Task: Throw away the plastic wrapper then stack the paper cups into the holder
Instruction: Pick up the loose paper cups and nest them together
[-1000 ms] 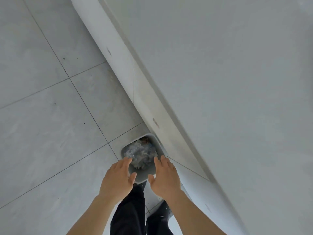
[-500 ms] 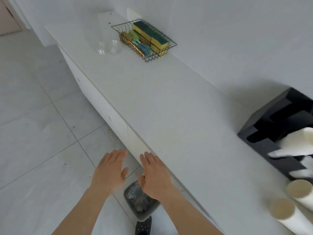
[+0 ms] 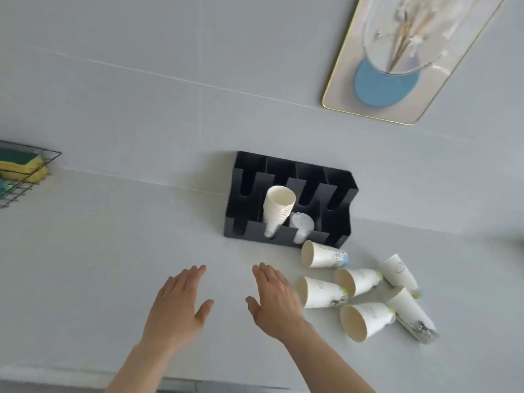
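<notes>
A black slotted cup holder (image 3: 337, 199) stands on the white counter against the wall. A stack of white paper cups (image 3: 277, 208) leans in one of its slots, with a single cup (image 3: 302, 226) beside it. Several loose paper cups (image 3: 360, 293) lie on their sides on the counter, right of and below the holder. My left hand (image 3: 175, 304) and my right hand (image 3: 275, 299) hover flat over the counter in front of the holder, fingers spread, both holding nothing. My right hand is just left of the nearest lying cup (image 3: 320, 292). No wrapper or bin is in view.
A wire basket (image 3: 25, 180) with yellow-green sponges sits at the left edge. A gold-rimmed tray (image 3: 340, 89) with a blue coaster and a glass vase stands at the back right. The counter's front edge (image 3: 85, 375) runs along the bottom.
The view has swung up from the floor bin with the crumpled wrapper to the counter. Both empty hands rose from over the bin to over the counter near the cups.
</notes>
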Demonstrator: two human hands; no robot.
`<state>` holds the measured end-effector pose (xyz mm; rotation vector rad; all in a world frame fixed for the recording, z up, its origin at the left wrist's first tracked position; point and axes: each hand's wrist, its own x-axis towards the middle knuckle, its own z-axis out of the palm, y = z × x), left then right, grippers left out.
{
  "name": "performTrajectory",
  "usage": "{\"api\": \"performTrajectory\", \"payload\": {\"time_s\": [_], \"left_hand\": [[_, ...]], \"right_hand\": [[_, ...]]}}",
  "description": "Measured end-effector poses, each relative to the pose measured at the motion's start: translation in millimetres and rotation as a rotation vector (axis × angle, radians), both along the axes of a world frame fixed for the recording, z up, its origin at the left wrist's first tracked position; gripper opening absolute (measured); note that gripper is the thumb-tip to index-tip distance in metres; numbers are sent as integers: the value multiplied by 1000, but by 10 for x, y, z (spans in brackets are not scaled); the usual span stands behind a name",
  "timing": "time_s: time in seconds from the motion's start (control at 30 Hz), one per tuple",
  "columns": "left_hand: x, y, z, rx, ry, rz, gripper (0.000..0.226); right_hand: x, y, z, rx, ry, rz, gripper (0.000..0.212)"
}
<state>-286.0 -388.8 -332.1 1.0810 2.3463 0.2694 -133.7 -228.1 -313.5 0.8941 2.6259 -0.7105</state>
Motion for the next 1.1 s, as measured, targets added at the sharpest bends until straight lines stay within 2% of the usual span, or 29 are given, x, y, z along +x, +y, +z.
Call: {"api": "performTrajectory", "payload": {"time_s": [0.2, 0.43, 0.63, 0.7, 0.8, 0.93, 1.03, 1.1], "left_hand": [[124, 639, 625, 177, 8, -165, 81], [1028, 1921, 1130, 286, 26, -552, 95], [2167, 2546, 1161, 263, 56, -881, 111], [2486, 2611, 1100, 257, 77, -957, 110], [2878, 2661, 1023, 284, 58, -1038, 98], [3315, 2634, 1039, 267, -91, -1058, 80], [3546, 2631, 1118, 288, -246, -1061, 83], [3675, 2674, 1239, 330, -300, -1080, 92]], "right_hand": [[452, 428, 689, 215, 47, -214, 63], [1787, 758, 1112, 364, 19, -546, 101], [2917, 441, 1148, 371, -157, -689, 121], [3210, 321, 1083, 411, -160, -756, 128], [3593, 181, 974, 497, -170, -787, 127], [4031, 3, 967, 483, -226, -859, 123], [4320, -86, 1070, 498, -135, -931, 116], [4508, -104, 1195, 519, -30, -998, 112]]}}
